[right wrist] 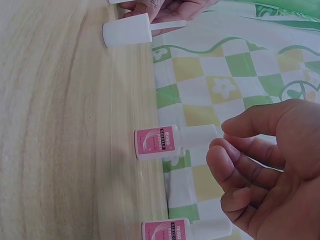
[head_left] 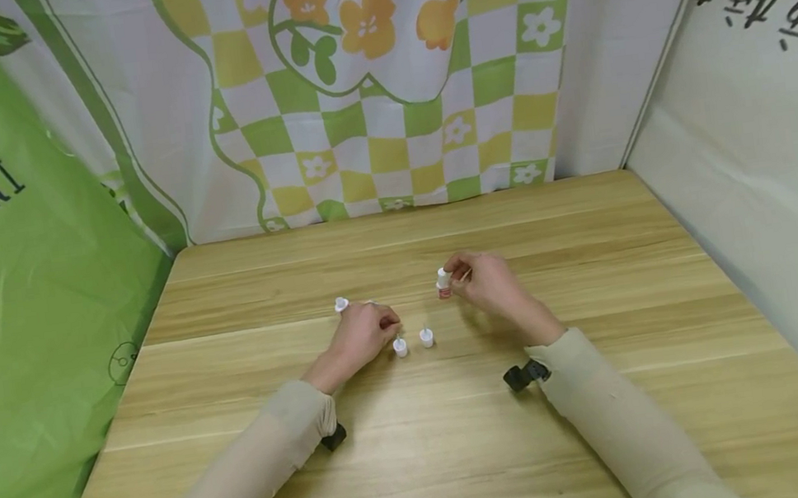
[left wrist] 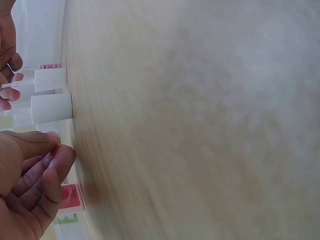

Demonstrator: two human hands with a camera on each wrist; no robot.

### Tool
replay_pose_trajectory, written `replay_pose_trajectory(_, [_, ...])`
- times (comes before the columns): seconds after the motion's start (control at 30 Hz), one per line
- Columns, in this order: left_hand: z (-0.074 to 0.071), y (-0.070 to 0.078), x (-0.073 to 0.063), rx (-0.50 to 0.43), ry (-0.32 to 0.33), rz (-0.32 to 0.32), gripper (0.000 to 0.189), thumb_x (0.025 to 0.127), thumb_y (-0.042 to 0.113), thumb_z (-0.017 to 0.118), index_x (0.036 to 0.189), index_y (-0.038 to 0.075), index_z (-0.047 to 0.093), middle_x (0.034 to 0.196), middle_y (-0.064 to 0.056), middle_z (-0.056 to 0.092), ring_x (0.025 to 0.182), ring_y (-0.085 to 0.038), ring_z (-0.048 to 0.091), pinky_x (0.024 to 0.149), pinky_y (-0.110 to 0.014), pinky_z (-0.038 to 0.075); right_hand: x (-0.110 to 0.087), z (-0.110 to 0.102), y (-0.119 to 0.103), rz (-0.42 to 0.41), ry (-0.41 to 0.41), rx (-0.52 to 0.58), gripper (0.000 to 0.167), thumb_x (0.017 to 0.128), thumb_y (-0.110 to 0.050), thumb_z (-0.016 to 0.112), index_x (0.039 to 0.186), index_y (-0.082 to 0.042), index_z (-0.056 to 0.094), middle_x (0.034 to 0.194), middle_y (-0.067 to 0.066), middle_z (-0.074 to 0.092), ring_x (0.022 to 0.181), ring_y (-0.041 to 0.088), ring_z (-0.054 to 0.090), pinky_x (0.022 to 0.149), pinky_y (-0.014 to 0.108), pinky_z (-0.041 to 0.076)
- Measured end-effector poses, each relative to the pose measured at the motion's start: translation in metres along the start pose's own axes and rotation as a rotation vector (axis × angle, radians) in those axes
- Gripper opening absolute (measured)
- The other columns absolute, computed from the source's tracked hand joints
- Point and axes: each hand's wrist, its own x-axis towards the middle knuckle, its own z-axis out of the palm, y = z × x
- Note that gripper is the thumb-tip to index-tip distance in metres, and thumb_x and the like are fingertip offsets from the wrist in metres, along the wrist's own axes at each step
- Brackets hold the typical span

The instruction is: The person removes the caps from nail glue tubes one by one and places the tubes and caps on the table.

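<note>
My right hand [head_left: 488, 281] has its fingertips beside the white cap [right wrist: 200, 136] of an upright nail glue bottle [right wrist: 157, 142] with a pink label. In the right wrist view the thumb and fingers are bent but not wrapped round the cap. Another nail glue bottle [right wrist: 165, 231] stands lower in that view. My left hand [head_left: 362, 330] hovers by a white brush cap [head_left: 400, 348], thumb and index tips together with nothing visible between them. A second brush cap [head_left: 427, 339] stands beside the first; both brushes point up. Behind the left hand is a white-topped container [head_left: 341, 304], partly hidden.
The wooden table [head_left: 425, 462] meets a hanging checked cloth [head_left: 386, 142] at its far edge. Green fabric [head_left: 37, 285] hangs on the left and white fabric [head_left: 754, 155] on the right. Each wrist wears a dark camera.
</note>
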Motion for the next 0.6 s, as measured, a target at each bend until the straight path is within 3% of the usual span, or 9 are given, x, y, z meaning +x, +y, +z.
replay_pose_trajectory(0.33, [0.0032, 0.0019, 0.0046, 0.029, -0.019, -0.032, 0.008, 0.091, 0.022, 0.074, 0.090, 0.015, 0.079, 0.087, 0.001, 0.078, 0.079, -0.014, 0.072, 0.074, -0.032, 0.055, 0.0020, 0.0018, 0.0037, 0.040, -0.007, -0.010, 0.027, 0.086, -0.008, 0.063, 0.113, -0.005, 0.067, 0.096, 0.010, 0.073, 0.088, 0.024, 0.069, 0.083, 0.042, 0.052])
replay_pose_trajectory(0.6, [0.0034, 0.0041, 0.0093, 0.029, -0.017, -0.012, 0.010, 0.091, 0.021, 0.073, 0.093, 0.013, 0.079, 0.088, 0.000, 0.078, 0.079, -0.015, 0.072, 0.072, -0.031, 0.055, 0.0042, 0.0037, 0.0042, 0.041, -0.018, -0.031, 0.031, 0.087, -0.011, 0.066, 0.118, -0.005, 0.066, 0.096, 0.009, 0.073, 0.087, 0.024, 0.069, 0.084, 0.042, 0.051])
